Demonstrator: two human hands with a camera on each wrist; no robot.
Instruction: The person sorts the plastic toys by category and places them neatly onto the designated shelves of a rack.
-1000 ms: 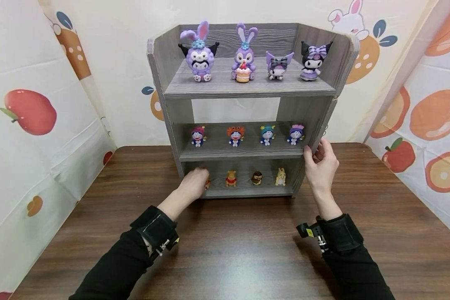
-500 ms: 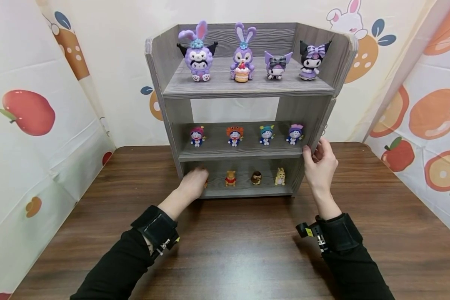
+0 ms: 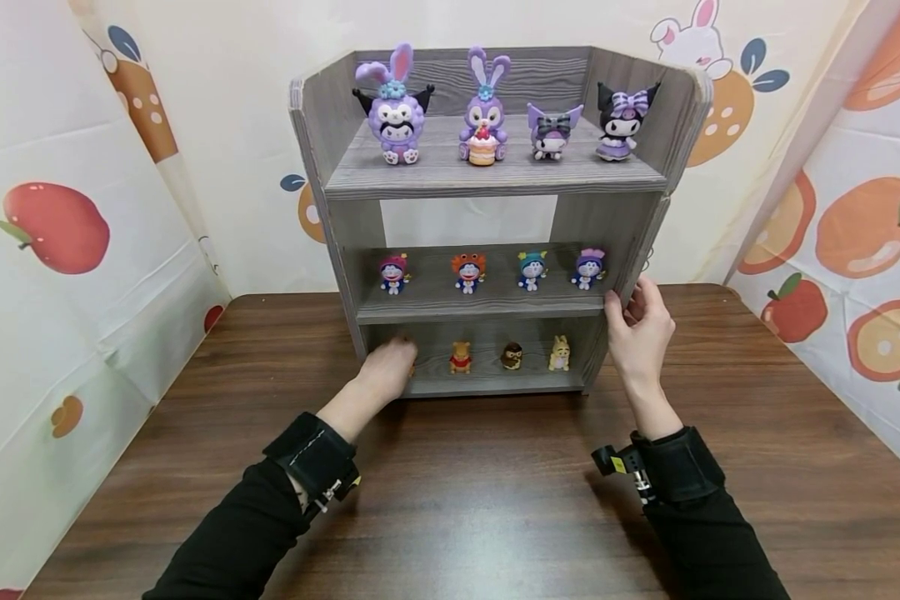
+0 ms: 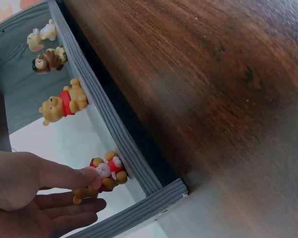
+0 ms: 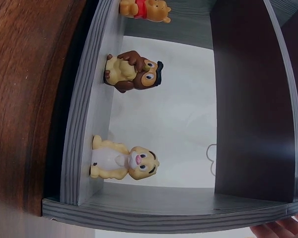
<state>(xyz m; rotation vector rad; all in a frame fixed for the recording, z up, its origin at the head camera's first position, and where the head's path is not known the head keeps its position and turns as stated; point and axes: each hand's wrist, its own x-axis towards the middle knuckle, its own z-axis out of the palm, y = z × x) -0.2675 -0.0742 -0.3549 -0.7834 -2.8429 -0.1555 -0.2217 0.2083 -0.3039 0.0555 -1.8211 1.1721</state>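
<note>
My left hand (image 3: 384,368) reaches into the left end of the bottom shelf. In the left wrist view its thumb and fingers pinch a small orange bear figurine (image 4: 120,177) with a pink-and-red piglet on its front. The figurine's feet are at the shelf board. My right hand (image 3: 641,332) grips the right side panel of the grey wooden display shelf (image 3: 495,185), thumb at the front edge. Also on the bottom shelf stand a yellow bear in a red shirt (image 3: 461,357), a brown owl (image 5: 133,72) and a cream rabbit (image 5: 123,158).
Several small figurines in coloured hats (image 3: 468,273) line the middle shelf. On the top shelf stand several larger purple figurines (image 3: 484,125). The display shelf rests on a brown wooden table (image 3: 465,492), with fruit-printed cloth (image 3: 60,333) around it.
The head view has shifted very slightly. Both hands keep their places, the left at the bear figurine and the right on the side panel.
</note>
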